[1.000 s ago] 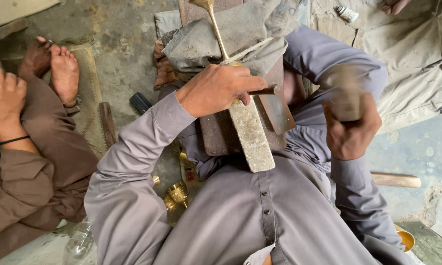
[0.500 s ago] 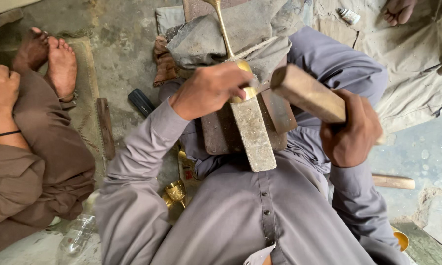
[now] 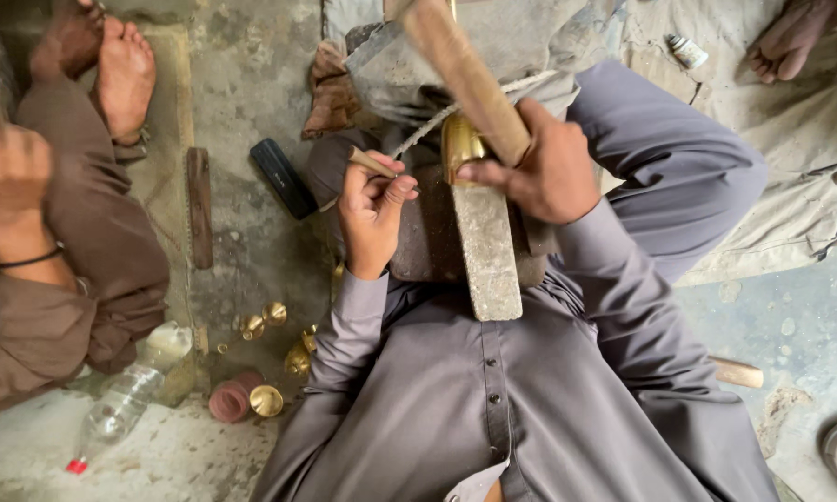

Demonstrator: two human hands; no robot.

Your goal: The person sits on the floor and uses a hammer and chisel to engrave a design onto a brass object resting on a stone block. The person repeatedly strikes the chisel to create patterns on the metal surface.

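Item: seated worker in grey clothing, seen from above, with tools over the lap.

Hidden or unclear: the wooden mallet (image 3: 465, 79) runs out of the top edge, so its far end is not seen. The brass piece (image 3: 460, 149) is largely covered by the mallet and the right hand; only a rounded golden face shows, and its full shape cannot be told. The thin wooden stick (image 3: 370, 162) disappears into the left fist. A neighbouring person's hand (image 3: 7, 167) at the left edge is blurred. Bare feet (image 3: 112, 65) of that person lie top left; another foot (image 3: 790, 46) is cut off top right.

Right hand (image 3: 544, 172): raised over the lap, knuckles up, fingers wrapped fully about the mallet shaft, which slants up and to the left.

Left hand (image 3: 374, 214): fingers curled closed, thumb and fingertips pinching the stick, wrist bent, resting just beside the brass piece.

Brass piece: sits at the upper end of the flat grey bar (image 3: 486, 251), which lies lengthwise over a dark block (image 3: 428, 232) on the lap, between the two hands.

Nearby on the floor: small brass cups (image 3: 272, 316), a plastic bottle (image 3: 126, 400), a dark flat case (image 3: 284, 178), a wooden strip (image 3: 198, 206).
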